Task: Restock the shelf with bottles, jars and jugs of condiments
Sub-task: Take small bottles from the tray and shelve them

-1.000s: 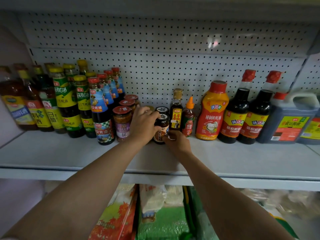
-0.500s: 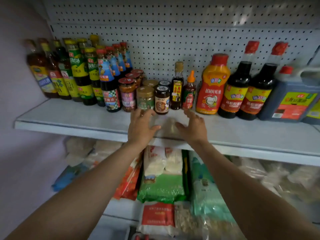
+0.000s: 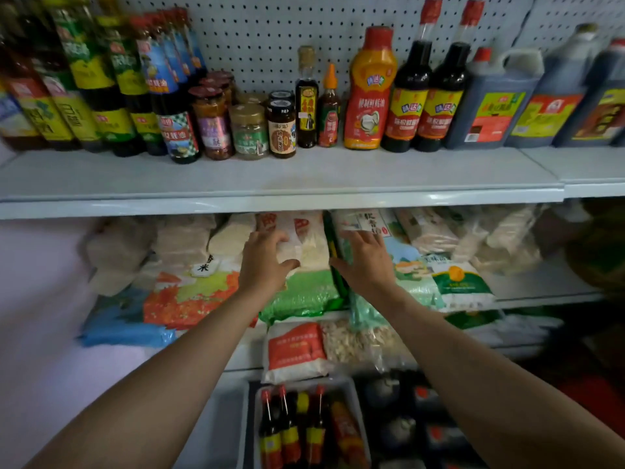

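The white shelf (image 3: 304, 184) carries a row of condiments: tall green- and blue-labelled bottles (image 3: 159, 82) at the left, small jars (image 3: 248, 132) in the middle, an orange squeeze bottle (image 3: 370, 89), dark soy bottles (image 3: 414, 96) and jugs (image 3: 493, 103) at the right. A brown-labelled jar (image 3: 281, 130) stands at the front of the jar group. My left hand (image 3: 265, 262) and right hand (image 3: 367, 262) hover empty below the shelf edge, fingers spread, in front of the rice bags. A grey crate (image 3: 250, 431) at the bottom holds several more bottles (image 3: 291, 431).
Bags of rice and grain (image 3: 304, 292) fill the lower shelf, with a red-and-white bag (image 3: 294, 350) below them. A second dark crate (image 3: 406, 428) sits to the right of the grey one. A purple wall (image 3: 37, 299) borders the left side.
Both hands let go of the jars and pulled back off the shelf, dropping below its edge. The view tilted down, bringing the lower shelf and the crate of bottles into sight.
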### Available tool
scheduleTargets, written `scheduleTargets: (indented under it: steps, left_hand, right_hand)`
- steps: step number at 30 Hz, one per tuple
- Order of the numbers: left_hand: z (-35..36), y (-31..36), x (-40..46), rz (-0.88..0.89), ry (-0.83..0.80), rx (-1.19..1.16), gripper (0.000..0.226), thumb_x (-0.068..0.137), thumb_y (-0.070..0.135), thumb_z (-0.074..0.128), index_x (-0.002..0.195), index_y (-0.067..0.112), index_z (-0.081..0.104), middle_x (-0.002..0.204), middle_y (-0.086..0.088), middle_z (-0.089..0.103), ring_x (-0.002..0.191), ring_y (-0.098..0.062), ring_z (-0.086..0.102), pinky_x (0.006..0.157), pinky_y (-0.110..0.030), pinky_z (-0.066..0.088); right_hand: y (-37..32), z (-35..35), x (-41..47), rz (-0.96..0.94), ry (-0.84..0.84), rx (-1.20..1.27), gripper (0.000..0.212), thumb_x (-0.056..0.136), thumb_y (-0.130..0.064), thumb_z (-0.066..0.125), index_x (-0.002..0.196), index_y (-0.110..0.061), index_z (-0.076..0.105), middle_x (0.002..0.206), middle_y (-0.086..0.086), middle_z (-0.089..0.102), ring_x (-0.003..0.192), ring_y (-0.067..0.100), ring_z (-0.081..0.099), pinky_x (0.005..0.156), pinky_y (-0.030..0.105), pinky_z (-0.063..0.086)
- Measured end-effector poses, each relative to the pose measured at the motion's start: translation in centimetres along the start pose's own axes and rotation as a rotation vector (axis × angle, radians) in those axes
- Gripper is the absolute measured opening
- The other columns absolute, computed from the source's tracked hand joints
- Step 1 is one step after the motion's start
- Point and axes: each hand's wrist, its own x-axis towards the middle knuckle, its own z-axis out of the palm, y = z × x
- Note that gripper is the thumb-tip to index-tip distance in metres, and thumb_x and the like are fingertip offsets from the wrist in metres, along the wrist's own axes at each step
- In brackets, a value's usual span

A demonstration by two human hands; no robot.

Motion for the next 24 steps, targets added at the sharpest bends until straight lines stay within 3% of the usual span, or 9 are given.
scheduleTargets:
  steps: [4,8,17,20,24]
  left_hand:
    - [2.4,-3.3,-4.1,-0.045,-0.078,-0.032,0.045,0.071,0.024,0.088,0.109,0.020,0.064,0.109,-0.007,0.053,0.105,-0.031,0.054,0.084,-0.033,0.043]
    - [5.3,-6.2,-9.1,-0.101,-0.218,-0.025,0.046,0.078,0.028,0.083,0.117,0.018,0.062,0.122,-0.010,0.055,0.115,-0.027,0.051,0.093,-0.035,0.044]
    - [11.1,-9.1,-15.5,-0.256,-0.366,0.046,0.052,0.076,0.032,0.084,0.121,0.020,0.062,0.120,-0.011,0.058,0.112,-0.029,0.055,0.092,-0.037,0.046]
    - [15.0,-10.1,-17.9,-0.303,-0.430,0.025,0.049,0.075,0.033,0.085,0.118,0.022,0.063,0.119,-0.007,0.059,0.110,-0.024,0.056,0.089,-0.033,0.047]
    - [22.7,-12.8,-21.4,-0.328,-0.537,-0.018,0.045,0.079,0.034,0.082,0.118,0.023,0.063,0.121,0.000,0.059,0.113,-0.017,0.054,0.090,-0.026,0.041]
  right_hand:
    - [1.4,3.6,-4.8,0.090,-0.060,-0.009,0.058,0.087,-0.038,0.074,0.138,-0.019,0.056,0.136,0.008,0.057,0.128,0.031,0.044,0.102,0.038,0.041]
    - [3.9,6.9,-9.4,0.160,-0.187,0.005,0.056,0.089,-0.037,0.071,0.139,-0.017,0.055,0.140,0.010,0.055,0.130,0.031,0.043,0.104,0.039,0.039]
    - [11.8,12.8,-14.5,0.330,-0.368,0.067,0.048,0.091,-0.041,0.067,0.135,-0.024,0.057,0.140,0.006,0.054,0.130,0.029,0.043,0.100,0.039,0.043]
    - [15.5,16.0,-16.5,0.376,-0.433,0.087,0.045,0.093,-0.041,0.064,0.134,-0.023,0.059,0.138,0.005,0.056,0.129,0.028,0.044,0.105,0.037,0.038]
    - [21.2,22.0,-19.8,0.502,-0.500,0.085,0.049,0.092,-0.047,0.065,0.135,-0.025,0.057,0.137,0.004,0.054,0.128,0.027,0.045,0.103,0.039,0.042]
